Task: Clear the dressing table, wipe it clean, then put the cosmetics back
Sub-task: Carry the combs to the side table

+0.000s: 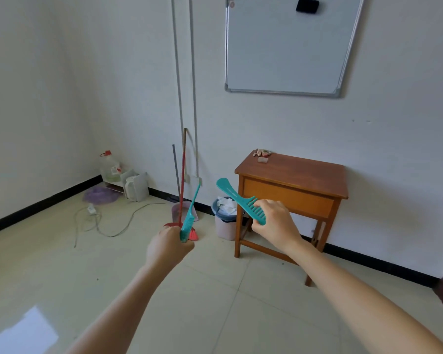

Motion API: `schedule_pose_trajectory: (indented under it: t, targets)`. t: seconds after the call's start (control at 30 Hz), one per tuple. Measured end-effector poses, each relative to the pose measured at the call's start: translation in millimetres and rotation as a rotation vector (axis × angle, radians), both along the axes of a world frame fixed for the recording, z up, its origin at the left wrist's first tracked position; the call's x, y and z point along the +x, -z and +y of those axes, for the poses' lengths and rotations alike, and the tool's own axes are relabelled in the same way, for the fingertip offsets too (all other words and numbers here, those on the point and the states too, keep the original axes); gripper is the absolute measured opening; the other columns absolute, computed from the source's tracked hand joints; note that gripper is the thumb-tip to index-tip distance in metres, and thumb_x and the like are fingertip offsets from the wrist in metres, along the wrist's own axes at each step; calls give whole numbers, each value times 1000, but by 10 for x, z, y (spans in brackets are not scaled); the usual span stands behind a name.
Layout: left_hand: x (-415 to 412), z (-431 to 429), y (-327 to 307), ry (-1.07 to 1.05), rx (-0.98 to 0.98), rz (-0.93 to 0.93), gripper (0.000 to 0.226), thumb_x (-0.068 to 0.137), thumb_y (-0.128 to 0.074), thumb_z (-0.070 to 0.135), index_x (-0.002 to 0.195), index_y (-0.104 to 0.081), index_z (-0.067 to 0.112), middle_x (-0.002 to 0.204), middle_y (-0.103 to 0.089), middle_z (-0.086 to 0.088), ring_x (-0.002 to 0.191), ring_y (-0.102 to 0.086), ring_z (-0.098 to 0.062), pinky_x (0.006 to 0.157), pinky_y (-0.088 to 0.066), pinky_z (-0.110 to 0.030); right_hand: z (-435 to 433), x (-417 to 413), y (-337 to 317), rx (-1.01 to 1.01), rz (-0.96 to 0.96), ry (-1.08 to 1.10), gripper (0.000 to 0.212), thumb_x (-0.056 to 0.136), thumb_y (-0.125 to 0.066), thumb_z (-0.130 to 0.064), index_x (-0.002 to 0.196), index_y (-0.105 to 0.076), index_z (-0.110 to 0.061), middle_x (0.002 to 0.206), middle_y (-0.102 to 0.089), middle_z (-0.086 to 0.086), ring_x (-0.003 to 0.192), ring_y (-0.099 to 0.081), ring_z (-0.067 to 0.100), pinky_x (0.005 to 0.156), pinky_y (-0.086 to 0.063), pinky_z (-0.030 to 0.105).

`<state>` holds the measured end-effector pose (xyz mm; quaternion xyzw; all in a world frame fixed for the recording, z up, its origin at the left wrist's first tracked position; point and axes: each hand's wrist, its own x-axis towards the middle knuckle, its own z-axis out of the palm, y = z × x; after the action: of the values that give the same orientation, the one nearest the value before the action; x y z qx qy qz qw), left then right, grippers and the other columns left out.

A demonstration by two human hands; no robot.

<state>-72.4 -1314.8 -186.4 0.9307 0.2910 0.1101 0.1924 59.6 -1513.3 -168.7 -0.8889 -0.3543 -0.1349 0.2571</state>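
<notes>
Here, 2 hands [168,247] outstretched, gripping combs [241,199]

Left hand [168,247]: closed on tail comb [189,218], tail toward 1 o'clock.
Right hand [274,222]: wide-tooth comb [241,200] gripped.
Bench [304,175]: small items [262,155] at 11 o'clock corner.

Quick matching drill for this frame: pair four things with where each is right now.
Things:
1. tail comb
2. wide-tooth comb
3. waste bin
4. small cosmetics

Places:
A. on the floor beside the table's left legs
B. in the right hand
C. on the table's far left corner
D. in the left hand

Pairs: 1-D, 2-B, 3-A, 4-C
</notes>
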Motion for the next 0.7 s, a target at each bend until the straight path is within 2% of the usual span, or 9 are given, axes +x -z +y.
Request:
schedule_pose_trajectory:
  t: [0.23,0.47,0.7]
  targets:
    - [896,365,-44,5,11,22,18,79,-61,31,85,-60,14,79,-55,0,65,-49,-15,54,-40,-25,428,900,45,34,-16,9,37,83,-63,-18,117,-52,-10,118,-57,7,105,-48,19,81,-47,26]
    - [1916,744,-123,-27,-18,7,21,82,-60,33,84,-61,13,82,-61,-2,65,-55,-14,60,-51,-29,781,1870,31,40,-9,-9,35,84,-63,-22,115,-53,-11,115,-57,5,103,-48,16,74,-40,15]
    - [2480,849,264,-21,-114,77,15,80,-60,27,87,-61,13,81,-59,-1,57,-47,-9,48,-37,-18,962,2454,362,-28,77,-12,37,85,-63,-22,118,-51,-10,121,-56,6,107,-47,16,73,-39,15]
